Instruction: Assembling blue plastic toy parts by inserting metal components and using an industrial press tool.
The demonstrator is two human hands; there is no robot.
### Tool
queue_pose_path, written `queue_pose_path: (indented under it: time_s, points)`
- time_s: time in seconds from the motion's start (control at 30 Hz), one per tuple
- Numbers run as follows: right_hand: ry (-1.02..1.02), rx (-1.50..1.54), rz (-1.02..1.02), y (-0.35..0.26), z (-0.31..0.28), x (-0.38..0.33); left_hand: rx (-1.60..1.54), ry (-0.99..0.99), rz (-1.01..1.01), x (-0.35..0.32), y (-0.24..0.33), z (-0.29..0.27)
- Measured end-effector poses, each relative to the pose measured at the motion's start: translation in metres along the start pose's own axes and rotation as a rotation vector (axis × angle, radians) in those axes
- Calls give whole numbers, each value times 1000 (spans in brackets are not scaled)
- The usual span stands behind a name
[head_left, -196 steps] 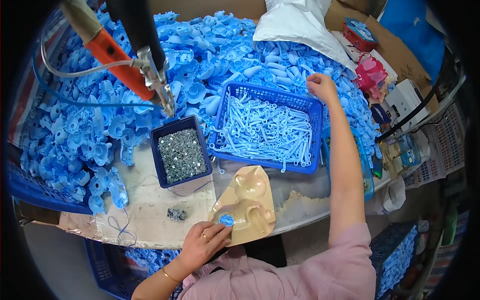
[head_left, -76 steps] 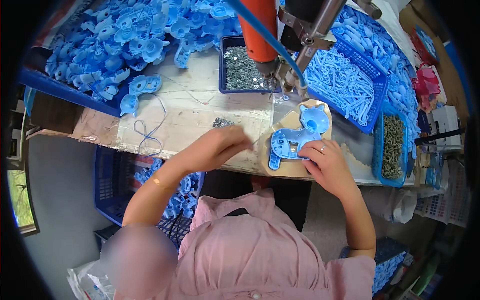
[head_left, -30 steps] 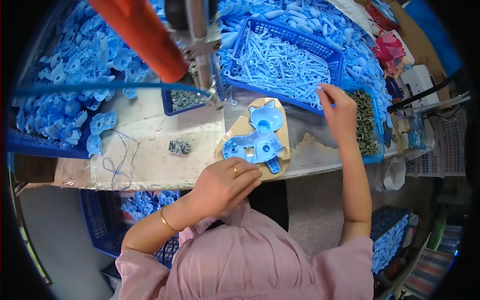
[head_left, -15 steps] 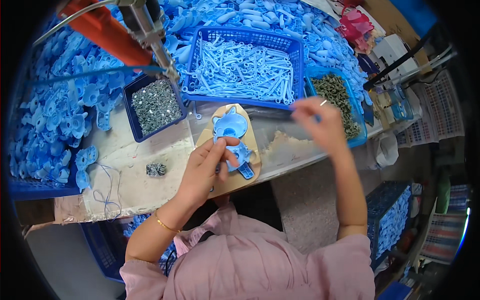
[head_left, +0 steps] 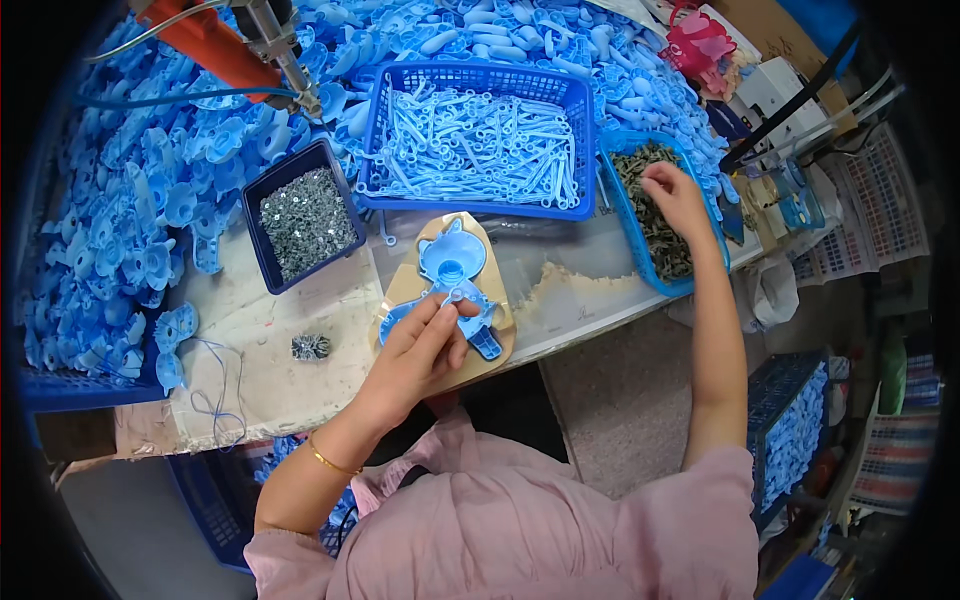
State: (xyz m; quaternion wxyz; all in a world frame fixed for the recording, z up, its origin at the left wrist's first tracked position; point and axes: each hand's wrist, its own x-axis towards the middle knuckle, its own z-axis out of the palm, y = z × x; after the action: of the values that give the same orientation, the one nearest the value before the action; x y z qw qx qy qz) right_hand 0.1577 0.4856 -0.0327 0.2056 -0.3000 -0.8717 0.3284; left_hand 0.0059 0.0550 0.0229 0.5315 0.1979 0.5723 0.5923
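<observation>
My left hand (head_left: pixel 408 350) is closed in a pinch over a wooden board. A small light-blue plastic ring-ended rod (head_left: pixel 457 296) shows its ring at the fingertips. Under the hand, a blue plastic animal-shaped shell (head_left: pixel 453 252) lies hollow side up on the tan board (head_left: pixel 410 275), partly hidden by the fingers. Off to the right, my right hand (head_left: pixel 678 203) reaches over a bright blue bin (head_left: pixel 632 225) of small dark metal parts (head_left: pixel 665 240). Its fingertips are pressed together; whatever may be between them cannot be made out.
A blue basket (head_left: pixel 480 208) of ring-ended rods stands behind the board. Left of it are a dark bin (head_left: pixel 277 285) of small screws and an orange-and-metal tool (head_left: pixel 270 50). A grey metallic bundle (head_left: pixel 310 347) lies near. Blue shells (head_left: pixel 150 215) heap along the left and back.
My right hand has moved right, from beside the rod basket's corner to over the bin of metal parts. My left hand stays at the board, the rod's ring now showing at its fingertips.
</observation>
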Motion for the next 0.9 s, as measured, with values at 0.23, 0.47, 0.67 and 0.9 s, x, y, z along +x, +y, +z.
queue_pose_path:
  time_s: [0.23, 0.47, 0.67, 0.9]
  points:
    - [11, 413, 293, -11, -22, -13, -6, 6, 115, 4, -6, -1]
    - [-195, 826, 300, -64, -6, -33, 95, -31, 97, 3, -5, -5]
    - [-374, 741, 116, -147, 48, -68, 124, -37, 170, 5, -5, -1]
    - [-680, 771, 136, -191, 77, -94, 167, 0, 265, 4, -8, -3]
